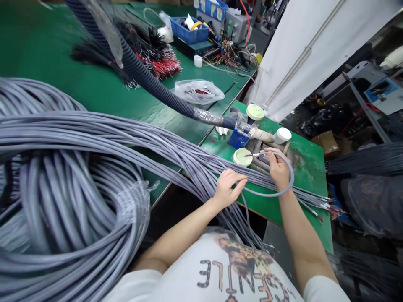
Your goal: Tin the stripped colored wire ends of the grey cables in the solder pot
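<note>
Pinching one grey cable just behind its stripped tip, the right hand [278,167] is narrowly closed, with the cable [283,192] curving in a loop beneath the wrist. The bare tip points left, over a dark metal fixture [262,154] set into a small green desk [307,176]. The left hand [228,188] lies open, its fingers spread on a long cable bundle [176,147]. This bundle sweeps from a huge coil [72,201] at the lower left, across the desk, to loose ends with coloured wires [324,205] past the right edge.

Around the fixture sit two pale green discs [242,157], a white cap [282,135] on a pipe, and a blue block [238,138]. A ribbed dark hose [151,79] arches in from the top and ends at the blue block, its end wrapped in silver tape. The small desk's green top is stained around the fixture, and bare mat runs right of the right hand to the desk's far edge.

Behind it, a longer green desk [94,54] meets the small one at a thin metal edge. It carries a plastic bag [198,91], black-and-red wires [157,56] and a blue crate [185,30]. A white partition [302,54] rises at the right, with a cluttered floor below it.
</note>
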`<state>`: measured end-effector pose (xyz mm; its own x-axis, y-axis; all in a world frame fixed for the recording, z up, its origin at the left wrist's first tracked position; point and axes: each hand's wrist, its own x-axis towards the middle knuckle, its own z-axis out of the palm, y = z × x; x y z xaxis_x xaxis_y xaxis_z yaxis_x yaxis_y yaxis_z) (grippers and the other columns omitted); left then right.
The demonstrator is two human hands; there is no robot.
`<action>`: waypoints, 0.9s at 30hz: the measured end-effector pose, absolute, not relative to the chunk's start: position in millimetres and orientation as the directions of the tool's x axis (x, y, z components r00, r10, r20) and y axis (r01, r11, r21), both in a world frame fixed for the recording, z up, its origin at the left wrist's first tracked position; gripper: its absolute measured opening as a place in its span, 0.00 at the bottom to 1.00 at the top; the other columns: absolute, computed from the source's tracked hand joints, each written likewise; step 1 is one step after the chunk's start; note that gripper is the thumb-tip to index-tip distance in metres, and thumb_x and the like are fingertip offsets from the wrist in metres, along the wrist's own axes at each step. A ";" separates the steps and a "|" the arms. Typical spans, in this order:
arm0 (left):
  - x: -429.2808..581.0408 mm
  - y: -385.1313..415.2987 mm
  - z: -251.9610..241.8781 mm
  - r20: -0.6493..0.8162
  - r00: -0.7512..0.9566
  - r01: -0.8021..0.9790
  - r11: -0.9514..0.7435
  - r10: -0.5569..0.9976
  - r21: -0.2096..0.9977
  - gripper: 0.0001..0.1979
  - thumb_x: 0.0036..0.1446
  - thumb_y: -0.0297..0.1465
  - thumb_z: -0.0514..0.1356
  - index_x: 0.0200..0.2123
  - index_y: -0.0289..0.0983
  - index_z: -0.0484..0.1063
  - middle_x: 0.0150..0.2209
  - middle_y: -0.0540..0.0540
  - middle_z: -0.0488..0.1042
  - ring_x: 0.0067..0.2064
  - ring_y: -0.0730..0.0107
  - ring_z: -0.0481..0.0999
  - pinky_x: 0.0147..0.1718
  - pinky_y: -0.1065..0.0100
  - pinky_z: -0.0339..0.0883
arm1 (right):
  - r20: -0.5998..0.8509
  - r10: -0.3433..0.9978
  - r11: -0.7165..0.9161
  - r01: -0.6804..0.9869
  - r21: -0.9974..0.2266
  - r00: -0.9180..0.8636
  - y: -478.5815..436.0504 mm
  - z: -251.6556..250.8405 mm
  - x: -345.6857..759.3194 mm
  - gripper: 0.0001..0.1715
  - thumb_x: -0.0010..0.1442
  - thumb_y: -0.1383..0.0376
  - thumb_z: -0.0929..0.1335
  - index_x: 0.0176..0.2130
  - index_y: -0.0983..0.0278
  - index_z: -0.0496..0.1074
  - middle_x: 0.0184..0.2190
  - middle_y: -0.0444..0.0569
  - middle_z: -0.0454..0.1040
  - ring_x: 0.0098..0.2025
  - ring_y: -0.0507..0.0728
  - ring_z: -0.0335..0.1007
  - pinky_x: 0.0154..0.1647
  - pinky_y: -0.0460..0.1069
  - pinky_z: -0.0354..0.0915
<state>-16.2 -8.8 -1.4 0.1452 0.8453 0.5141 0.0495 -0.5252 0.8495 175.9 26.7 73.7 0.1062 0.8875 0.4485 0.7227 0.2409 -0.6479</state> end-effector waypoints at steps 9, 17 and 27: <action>-16.0 -7.3 -1.0 0.503 0.151 0.042 -0.514 0.851 0.857 0.07 0.58 0.31 0.59 0.37 0.39 0.77 0.32 0.44 0.79 0.35 0.65 0.72 0.40 0.60 0.63 | 0.428 0.902 0.238 0.762 -0.602 0.056 42.1 64.6 174.1 0.15 0.65 0.57 0.62 0.42 0.61 0.74 0.38 0.49 0.78 0.39 0.56 0.72 0.45 0.52 0.66; -16.2 -6.9 -1.1 0.501 0.157 0.037 -0.512 0.851 0.858 0.07 0.58 0.31 0.59 0.38 0.39 0.77 0.33 0.44 0.79 0.35 0.64 0.73 0.40 0.60 0.63 | 0.424 0.905 0.250 0.787 -0.564 0.016 53.9 57.6 175.0 0.16 0.64 0.56 0.62 0.41 0.61 0.75 0.37 0.49 0.79 0.41 0.57 0.72 0.47 0.53 0.66; -16.9 -6.7 -1.4 0.505 0.145 0.037 -0.514 0.851 0.857 0.06 0.58 0.30 0.60 0.37 0.39 0.77 0.33 0.45 0.79 0.35 0.65 0.72 0.39 0.61 0.63 | 0.505 0.858 0.218 0.825 -0.522 0.093 40.0 82.5 185.9 0.16 0.65 0.57 0.62 0.41 0.61 0.75 0.37 0.49 0.79 0.43 0.58 0.73 0.48 0.54 0.65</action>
